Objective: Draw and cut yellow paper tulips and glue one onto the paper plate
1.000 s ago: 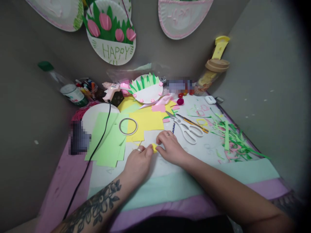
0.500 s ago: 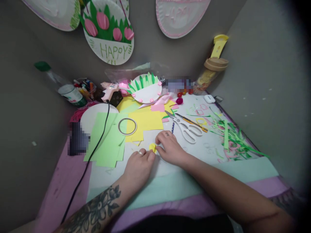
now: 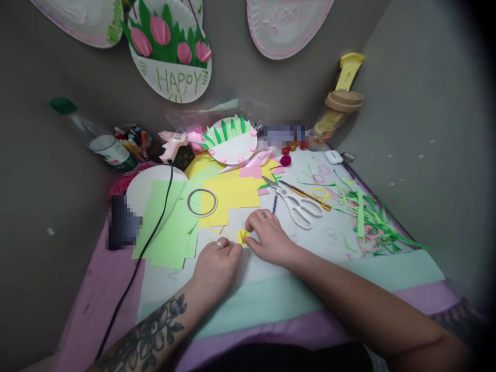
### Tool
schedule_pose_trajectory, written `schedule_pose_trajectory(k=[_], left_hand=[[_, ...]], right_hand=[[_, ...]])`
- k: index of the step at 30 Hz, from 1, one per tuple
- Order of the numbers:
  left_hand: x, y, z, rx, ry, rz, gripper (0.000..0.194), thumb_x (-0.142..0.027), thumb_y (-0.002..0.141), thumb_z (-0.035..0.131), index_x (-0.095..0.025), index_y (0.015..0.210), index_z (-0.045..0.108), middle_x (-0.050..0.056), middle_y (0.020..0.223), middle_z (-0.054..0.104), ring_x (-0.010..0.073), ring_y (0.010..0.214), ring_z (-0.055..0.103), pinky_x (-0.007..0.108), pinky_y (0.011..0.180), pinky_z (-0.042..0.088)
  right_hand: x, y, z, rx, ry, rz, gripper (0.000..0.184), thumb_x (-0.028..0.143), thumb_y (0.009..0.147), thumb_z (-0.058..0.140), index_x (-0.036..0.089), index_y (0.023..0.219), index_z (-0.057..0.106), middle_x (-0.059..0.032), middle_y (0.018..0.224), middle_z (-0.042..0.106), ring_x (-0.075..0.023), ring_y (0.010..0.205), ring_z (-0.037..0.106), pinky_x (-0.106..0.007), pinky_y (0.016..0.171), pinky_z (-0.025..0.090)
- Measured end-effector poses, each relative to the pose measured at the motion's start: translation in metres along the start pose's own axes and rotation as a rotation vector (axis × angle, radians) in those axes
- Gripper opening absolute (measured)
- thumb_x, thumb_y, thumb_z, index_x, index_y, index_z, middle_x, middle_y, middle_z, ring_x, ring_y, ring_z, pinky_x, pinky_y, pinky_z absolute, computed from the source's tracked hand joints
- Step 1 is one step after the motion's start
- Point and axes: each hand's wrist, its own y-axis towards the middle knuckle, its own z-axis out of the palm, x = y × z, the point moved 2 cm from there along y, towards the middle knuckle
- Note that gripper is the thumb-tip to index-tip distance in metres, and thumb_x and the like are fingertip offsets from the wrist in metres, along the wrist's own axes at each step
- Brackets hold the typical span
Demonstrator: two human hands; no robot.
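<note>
Sitting between left hand [image 3: 219,263] and right hand [image 3: 269,237] is folded yellow paper [image 3: 242,237].

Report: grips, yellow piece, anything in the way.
Left grip, right grip: both at yellow piece, hold unclear. Piece between them. Scissors off right, not blocking.

Before you, the small folded yellow piece [image 3: 242,237] looks like smooth, matt paper, as do the flat light-green rectangular sheets [image 3: 170,237] and the flat yellow rectangular sheets [image 3: 240,192]. You wear a round silver ring [image 3: 219,244] of smooth-looking metal, while the long white-handled scissors [image 3: 285,192] pair grey metal blades with smooth, plastic-looking handles. You face a round white tulip-decorated plate [image 3: 174,87] of matt paper, and the clear green-capped bottle [image 3: 103,142] looks like smooth, see-through plastic.
</note>
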Motion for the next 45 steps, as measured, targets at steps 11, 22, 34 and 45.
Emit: schedule_pose_trajectory(k=[11,22,34,45], left_hand=[[0.003,0.000,0.002,-0.038,0.001,-0.010,0.023,-0.001,0.073,0.047,-0.017,0.080,0.062,0.005,0.063,0.063,0.0233,0.068,0.059,0.033,0.057,0.044],[0.016,0.004,0.001,0.079,-0.281,-0.312,0.023,-0.005,0.079,0.042,-0.017,0.083,0.061,0.007,0.076,0.065,0.0215,0.076,0.060,0.032,0.067,0.046],[0.023,0.014,0.014,-0.009,-1.129,-0.662,0.018,-0.033,0.079,0.056,-0.016,0.078,0.063,0.001,0.070,0.063,0.0127,0.064,0.056,0.023,0.060,0.041],[0.030,0.058,-0.024,-0.271,-1.425,-0.767,0.022,-0.036,0.072,0.063,-0.017,0.075,0.054,-0.003,0.059,0.057,0.0061,0.043,0.039,0.019,0.041,0.029]], right_hand=[[-0.004,0.003,-0.005,-0.043,-0.053,0.043,0.012,0.014,0.079,0.056,0.020,0.089,0.055,-0.0086,0.099,0.058,-0.0273,0.101,0.045,-0.042,0.086,0.037],[-0.005,0.006,-0.002,0.016,0.043,-0.135,0.012,0.011,0.083,0.058,0.022,0.081,0.064,-0.0062,0.100,0.056,-0.0247,0.102,0.044,-0.040,0.088,0.038],[0.004,-0.001,-0.015,-0.181,0.076,-0.365,0.016,0.009,0.086,0.051,0.021,0.083,0.061,-0.0079,0.098,0.057,-0.0246,0.098,0.046,-0.043,0.088,0.040],[0.009,0.034,-0.044,-0.289,0.673,0.030,0.013,0.030,0.078,0.057,0.019,0.085,0.059,-0.0017,0.075,0.060,-0.0169,0.069,0.056,-0.028,0.061,0.043]])
